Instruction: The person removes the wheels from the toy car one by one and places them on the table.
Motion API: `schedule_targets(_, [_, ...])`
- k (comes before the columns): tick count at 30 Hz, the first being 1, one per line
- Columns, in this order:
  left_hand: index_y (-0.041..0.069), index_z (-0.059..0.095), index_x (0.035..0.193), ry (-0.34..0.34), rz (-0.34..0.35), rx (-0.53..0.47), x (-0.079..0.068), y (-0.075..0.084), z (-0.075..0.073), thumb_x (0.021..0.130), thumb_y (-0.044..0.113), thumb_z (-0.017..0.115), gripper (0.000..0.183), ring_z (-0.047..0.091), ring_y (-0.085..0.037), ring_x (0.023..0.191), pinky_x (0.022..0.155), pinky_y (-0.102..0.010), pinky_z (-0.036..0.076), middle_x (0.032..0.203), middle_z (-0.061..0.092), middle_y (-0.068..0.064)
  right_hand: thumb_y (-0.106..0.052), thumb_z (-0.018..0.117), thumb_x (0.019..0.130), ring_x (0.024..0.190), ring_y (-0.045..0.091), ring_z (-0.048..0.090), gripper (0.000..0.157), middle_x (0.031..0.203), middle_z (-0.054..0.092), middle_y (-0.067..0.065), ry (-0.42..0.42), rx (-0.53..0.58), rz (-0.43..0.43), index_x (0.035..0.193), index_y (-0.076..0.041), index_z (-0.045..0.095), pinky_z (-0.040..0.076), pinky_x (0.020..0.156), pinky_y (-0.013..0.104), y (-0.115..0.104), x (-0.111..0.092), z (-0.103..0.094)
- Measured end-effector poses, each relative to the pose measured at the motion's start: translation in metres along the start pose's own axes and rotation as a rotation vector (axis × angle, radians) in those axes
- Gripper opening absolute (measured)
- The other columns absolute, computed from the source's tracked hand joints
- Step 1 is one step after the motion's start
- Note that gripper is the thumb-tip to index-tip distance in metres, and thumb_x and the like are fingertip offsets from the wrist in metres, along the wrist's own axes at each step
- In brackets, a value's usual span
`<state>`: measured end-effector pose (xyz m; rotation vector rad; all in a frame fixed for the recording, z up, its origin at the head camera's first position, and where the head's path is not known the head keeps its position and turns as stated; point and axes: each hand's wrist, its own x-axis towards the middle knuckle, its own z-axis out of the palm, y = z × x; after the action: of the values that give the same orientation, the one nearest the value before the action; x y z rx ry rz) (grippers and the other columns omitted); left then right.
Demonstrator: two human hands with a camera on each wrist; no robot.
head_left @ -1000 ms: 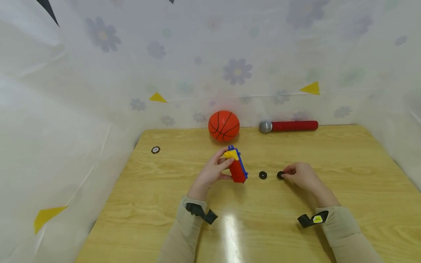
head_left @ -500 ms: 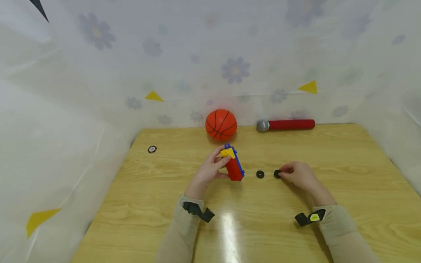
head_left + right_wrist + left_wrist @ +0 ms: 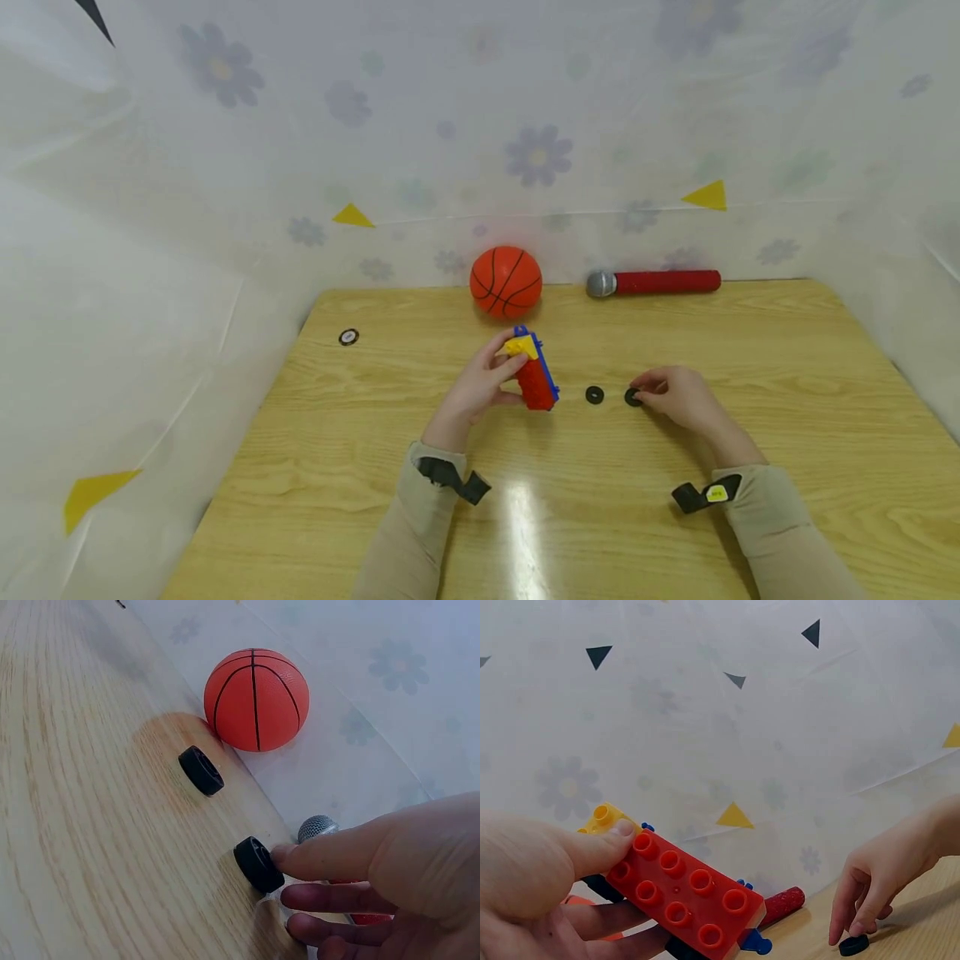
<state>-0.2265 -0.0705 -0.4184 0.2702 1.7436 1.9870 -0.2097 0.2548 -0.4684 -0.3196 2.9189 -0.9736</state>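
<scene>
My left hand (image 3: pixel 472 387) grips a toy brick car (image 3: pixel 536 379) with a red studded block, a yellow block and a blue base. In the left wrist view its studs face the camera, and black wheels show partly behind the red block (image 3: pixel 682 892). My right hand (image 3: pixel 678 400) is low over the table, its thumb touching a small black wheel (image 3: pixel 259 865) that lies flat on the wood. Its other fingers are loosely bent and apart from that wheel in the right wrist view. A second black wheel (image 3: pixel 595 395) lies between the hands.
An orange toy basketball (image 3: pixel 506 282) and a red microphone (image 3: pixel 666 282) with a silver head lie along the back edge of the wooden table (image 3: pixel 315 467). A round black-and-white disc (image 3: pixel 348 337) is at the far left. Flower-patterned white sheeting (image 3: pixel 420 125) hangs behind.
My right fingers have loosened from their pinch on the black wheel, which now lies flat. The left hand keeps its hold on the toy car. The head view has shifted slightly.
</scene>
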Motion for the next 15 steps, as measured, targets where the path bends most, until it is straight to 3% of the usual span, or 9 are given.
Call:
schedule_targets(7, [0.022, 0.031, 0.153, 0.006, -0.003, 0.019, 0.003, 0.001, -0.001, 0.106, 0.018, 0.048, 0.051, 0.049, -0.038, 0.133, 0.085, -0.053, 0.057, 0.144, 0.049, -0.023, -0.014, 0.067, 0.094, 0.081, 0.02, 0.062, 0.026, 0.094, 0.069, 0.011, 0.003, 0.042, 0.026, 0.116, -0.002, 0.071, 0.049, 0.062, 0.029, -0.004, 0.0, -0.008])
schedule_targets(15, [0.022, 0.035, 0.152, 0.016, 0.0, 0.028, 0.002, 0.001, -0.002, 0.105, 0.014, 0.049, 0.05, 0.045, -0.039, 0.136, 0.093, -0.063, 0.05, 0.146, 0.048, -0.022, -0.018, 0.065, 0.096, 0.09, 0.026, 0.064, 0.026, 0.101, 0.07, 0.014, 0.079, 0.073, 0.003, 0.118, -0.005, 0.07, 0.051, 0.072, 0.032, -0.027, 0.0, -0.02])
